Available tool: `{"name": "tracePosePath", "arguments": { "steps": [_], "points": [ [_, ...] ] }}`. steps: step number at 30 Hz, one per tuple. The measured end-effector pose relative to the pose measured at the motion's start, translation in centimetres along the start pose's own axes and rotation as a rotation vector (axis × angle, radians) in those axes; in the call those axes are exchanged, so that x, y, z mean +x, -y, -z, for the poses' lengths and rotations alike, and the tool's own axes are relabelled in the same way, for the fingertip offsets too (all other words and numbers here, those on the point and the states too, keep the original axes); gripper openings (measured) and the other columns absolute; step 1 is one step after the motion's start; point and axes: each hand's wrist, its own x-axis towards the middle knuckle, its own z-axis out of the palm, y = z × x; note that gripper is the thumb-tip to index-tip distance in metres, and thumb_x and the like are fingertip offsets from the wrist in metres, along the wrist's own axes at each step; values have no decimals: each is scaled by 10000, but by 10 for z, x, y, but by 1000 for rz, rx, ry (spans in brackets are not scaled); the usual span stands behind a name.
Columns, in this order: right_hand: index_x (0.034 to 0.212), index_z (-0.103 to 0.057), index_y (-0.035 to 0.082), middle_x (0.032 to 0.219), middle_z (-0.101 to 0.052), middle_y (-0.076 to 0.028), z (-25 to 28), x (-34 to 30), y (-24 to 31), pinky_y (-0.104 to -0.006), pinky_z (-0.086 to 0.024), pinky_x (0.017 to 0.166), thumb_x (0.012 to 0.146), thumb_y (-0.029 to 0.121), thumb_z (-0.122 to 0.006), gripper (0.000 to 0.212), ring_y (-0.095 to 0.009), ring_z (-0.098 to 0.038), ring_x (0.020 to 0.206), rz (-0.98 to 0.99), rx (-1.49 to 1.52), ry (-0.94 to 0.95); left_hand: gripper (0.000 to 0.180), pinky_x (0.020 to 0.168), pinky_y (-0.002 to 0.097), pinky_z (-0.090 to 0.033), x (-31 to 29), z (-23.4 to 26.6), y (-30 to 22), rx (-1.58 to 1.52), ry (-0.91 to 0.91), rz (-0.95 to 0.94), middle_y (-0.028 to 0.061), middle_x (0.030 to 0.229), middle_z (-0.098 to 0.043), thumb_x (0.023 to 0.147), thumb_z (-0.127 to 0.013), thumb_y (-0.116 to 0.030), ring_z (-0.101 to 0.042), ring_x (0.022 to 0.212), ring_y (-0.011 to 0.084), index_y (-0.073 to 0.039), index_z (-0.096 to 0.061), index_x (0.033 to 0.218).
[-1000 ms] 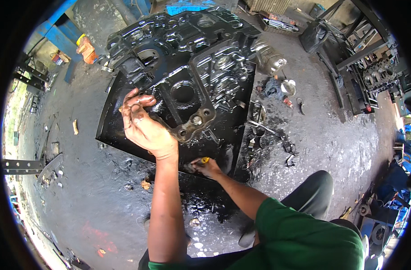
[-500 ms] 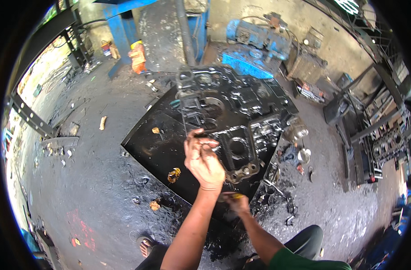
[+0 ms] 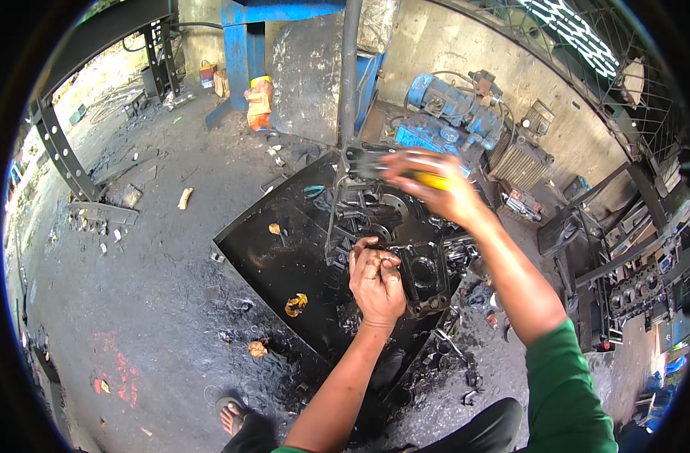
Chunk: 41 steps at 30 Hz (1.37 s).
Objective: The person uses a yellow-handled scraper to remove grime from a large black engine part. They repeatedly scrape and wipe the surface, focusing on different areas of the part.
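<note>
A black, oil-wet engine casting (image 3: 435,281) with round openings and raised ribs stands tilted in a wide black metal tray (image 3: 258,260). My left hand (image 3: 379,291) is closed at its near left edge, fingers curled, the grip partly hidden by the back of the hand. Over the far end of the casting, my right hand (image 3: 452,198) is wrapped round a yellow-handled tool (image 3: 433,181). Motion smears the tool's grey end, so its kind and any contact with the casting cannot be made out.
Crumpled brown scraps (image 3: 296,305) and teal-handled pliers (image 3: 313,192) lie in the tray. Greasy loose parts (image 3: 466,362) litter the floor to its right. Beyond are a blue motor unit (image 3: 443,102) and a blue frame (image 3: 243,53). A metal rack (image 3: 586,249) stands right.
My right hand has swung up and away with the yellow-handled tool, from low beside the near end of the casting to its far end. My left hand keeps its place on the edge.
</note>
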Motion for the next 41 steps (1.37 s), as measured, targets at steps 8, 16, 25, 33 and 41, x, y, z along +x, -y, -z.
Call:
{"name": "tracePosePath", "arguments": {
  "steps": [8,16,25,33,41],
  "points": [
    [986,-696,97,969,-734,-78,-26,31,-55,-345,-557,782,826,110,-732,164,-226,-709,914,-362,-241,291,102,897,472,-449,2,2,-2,2,9,-11,136,771,-612,772,-491,-30,-576,987,394,-2,-579,728],
    [973,-693,111,941,-733,-85,-47,53,-53,-379,-543,796,848,162,-696,135,-278,-708,880,-61,15,292,69,881,478,-451,5,5,4,26,29,-63,150,788,-602,761,-508,-33,-574,968,400,1,-566,746],
    [977,-701,116,905,-735,-98,-44,47,-58,-368,-541,783,847,217,-713,165,-251,-712,848,-128,-44,249,80,895,475,-445,1,3,-1,2,-5,-21,132,772,-602,774,-507,-48,-590,955,395,-15,-565,729],
    [1005,-673,117,933,-704,-140,-40,60,-57,-422,-549,760,838,177,-678,177,-352,-682,867,-60,-620,546,98,918,490,-429,1,3,0,5,38,-40,126,802,-604,789,-490,-57,-568,1005,393,-22,-579,772],
    [1002,-660,35,944,-724,-86,-50,40,-49,-353,-567,840,847,105,-717,180,-209,-707,935,-78,27,188,101,948,492,-423,0,4,3,6,54,3,133,808,-611,796,-511,-57,-573,1005,397,-10,-598,778]
  ]
}}
